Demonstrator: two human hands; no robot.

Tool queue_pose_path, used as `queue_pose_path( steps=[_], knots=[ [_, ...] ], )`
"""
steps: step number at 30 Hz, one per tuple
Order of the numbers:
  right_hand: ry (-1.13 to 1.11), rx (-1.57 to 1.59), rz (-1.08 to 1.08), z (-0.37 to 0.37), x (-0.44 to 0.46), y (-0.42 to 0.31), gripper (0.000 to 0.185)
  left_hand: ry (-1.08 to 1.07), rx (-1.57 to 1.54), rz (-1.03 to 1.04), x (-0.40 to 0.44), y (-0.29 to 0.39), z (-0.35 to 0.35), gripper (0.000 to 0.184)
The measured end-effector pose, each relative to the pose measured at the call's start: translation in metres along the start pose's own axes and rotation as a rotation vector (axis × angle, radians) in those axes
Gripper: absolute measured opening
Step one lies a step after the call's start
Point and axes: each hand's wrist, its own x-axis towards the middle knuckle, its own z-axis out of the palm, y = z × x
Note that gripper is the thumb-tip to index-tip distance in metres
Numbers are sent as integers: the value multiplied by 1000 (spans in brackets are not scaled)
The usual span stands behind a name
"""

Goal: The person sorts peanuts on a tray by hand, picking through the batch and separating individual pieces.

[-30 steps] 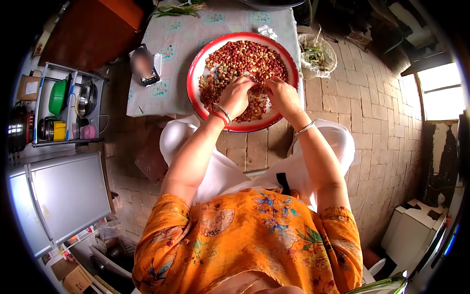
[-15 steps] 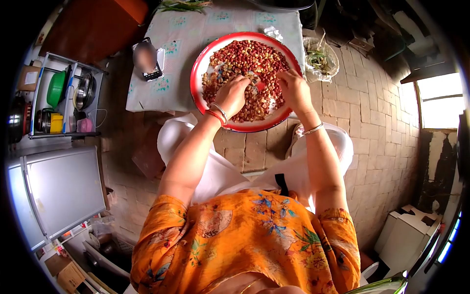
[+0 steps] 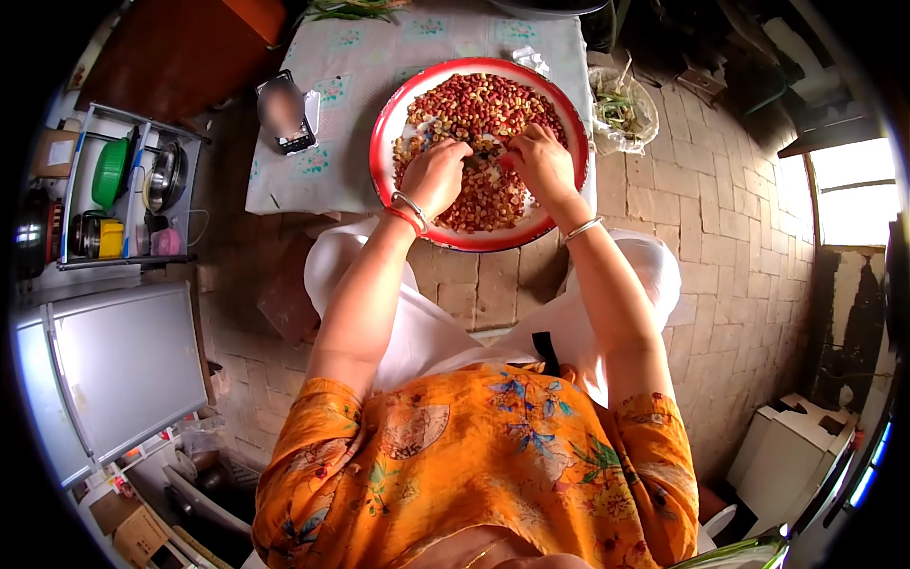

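Observation:
A large round white tray with a red rim [image 3: 382,163] lies at the table's near edge, spread with reddish and yellowish kernels [image 3: 488,93] that look like peanuts or beans. Over its left middle is my left hand [image 3: 436,175], fingers curled together and pointing inward. My right hand [image 3: 545,163] is bent over the right middle, its fingertips close to the left ones, low among the kernels. Both hands look closed, but anything between the fingertips is too small to make out. Darker, mixed bits lie in the tray's middle, between the hands.
The table [image 3: 327,185] has a patterned cloth. A phone on a stand [image 3: 287,114] is at left, a crumpled white tissue [image 3: 531,61] behind the tray. Right of the table stands a basket of greens [image 3: 621,109]. A rack [image 3: 133,190] and a white cabinet [image 3: 128,351] are at left.
My right hand has moved left and slightly up, from the tray's right side toward the middle. My left hand has shifted a little left, and the fingertips are now closer together.

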Motion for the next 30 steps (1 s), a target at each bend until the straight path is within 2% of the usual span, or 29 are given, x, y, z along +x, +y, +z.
queue_pose_path(
  steps=[6, 12, 16, 19, 26, 30],
  knots=[
    [-64, -126, 11, 15, 4, 3, 13, -23, -36, 10, -5, -4, 1, 18],
    [35, 199, 184, -3, 3, 11, 13, 58, -109, 25, -5, -10, -5, 17],
    [102, 196, 234, -19, 0, 21, 11, 60, -119, 25, -4, -9, -4, 16],
    [123, 187, 177, -17, -3, 17, 11, 54, -94, 18, -5, -1, -7, 15],
    [-129, -7, 55, -2, -7, -2, 13, 29, -41, 15, -3, 2, -2, 17],
    [-107, -15, 63, 3, -3, -3, 14, 33, -49, 24, -3, 2, 0, 17]
  ],
)
